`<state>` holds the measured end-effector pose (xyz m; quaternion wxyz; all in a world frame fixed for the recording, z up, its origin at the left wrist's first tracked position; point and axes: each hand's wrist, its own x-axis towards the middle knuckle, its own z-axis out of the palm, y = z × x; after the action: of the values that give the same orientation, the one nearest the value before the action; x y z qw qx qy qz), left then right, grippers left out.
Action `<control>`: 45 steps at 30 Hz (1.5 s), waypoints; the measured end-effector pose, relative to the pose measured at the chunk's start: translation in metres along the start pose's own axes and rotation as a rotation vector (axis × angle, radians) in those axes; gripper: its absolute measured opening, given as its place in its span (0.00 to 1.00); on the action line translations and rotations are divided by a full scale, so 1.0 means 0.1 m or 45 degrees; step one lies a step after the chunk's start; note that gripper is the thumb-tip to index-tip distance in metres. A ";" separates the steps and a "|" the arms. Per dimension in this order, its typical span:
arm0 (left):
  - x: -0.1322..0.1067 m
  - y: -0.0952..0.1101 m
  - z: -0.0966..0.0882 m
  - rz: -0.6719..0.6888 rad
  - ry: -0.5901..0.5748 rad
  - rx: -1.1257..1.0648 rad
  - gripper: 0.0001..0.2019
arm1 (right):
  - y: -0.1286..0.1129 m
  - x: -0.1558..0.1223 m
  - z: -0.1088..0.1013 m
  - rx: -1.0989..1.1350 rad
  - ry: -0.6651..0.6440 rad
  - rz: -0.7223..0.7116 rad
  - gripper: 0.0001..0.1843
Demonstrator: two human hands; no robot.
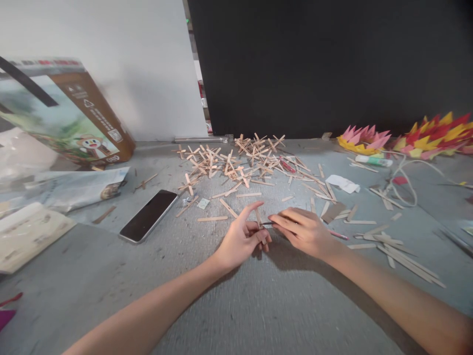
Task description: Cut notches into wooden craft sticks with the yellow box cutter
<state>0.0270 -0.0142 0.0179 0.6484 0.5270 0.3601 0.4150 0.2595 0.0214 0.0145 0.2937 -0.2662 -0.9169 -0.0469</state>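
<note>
My left hand rests on the grey table and pinches a short wooden craft stick between thumb and fingers, index finger stretched out. My right hand lies just beside it, fingers closed round a thin dark-tipped tool whose tip touches the stick. Its pink end pokes out behind the hand. A heap of glued stick crosses lies beyond both hands.
A black phone lies left of the hands. A tilted cardboard box and papers sit at the far left. Loose sticks, a white cable, a glue tube and paper flowers are on the right. A dark panel stands behind.
</note>
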 end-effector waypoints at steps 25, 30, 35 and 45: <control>0.02 -0.07 -0.06 -0.003 -0.044 0.064 0.35 | -0.05 0.03 -0.04 -0.186 -0.112 -0.085 0.16; 0.01 -0.03 -0.04 0.008 -0.045 0.057 0.31 | 0.00 0.03 -0.04 -0.141 -0.073 -0.092 0.14; 0.00 -0.02 -0.04 0.016 -0.040 0.065 0.29 | 0.00 0.04 -0.02 -0.111 -0.047 -0.102 0.14; 0.02 -0.04 -0.06 0.039 -0.029 0.056 0.25 | -0.01 0.06 0.03 -0.072 -0.022 -0.096 0.14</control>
<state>0.0237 -0.0103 0.0124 0.6344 0.5512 0.3536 0.4107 0.2538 0.0242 0.0151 0.2762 -0.2400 -0.9271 -0.0815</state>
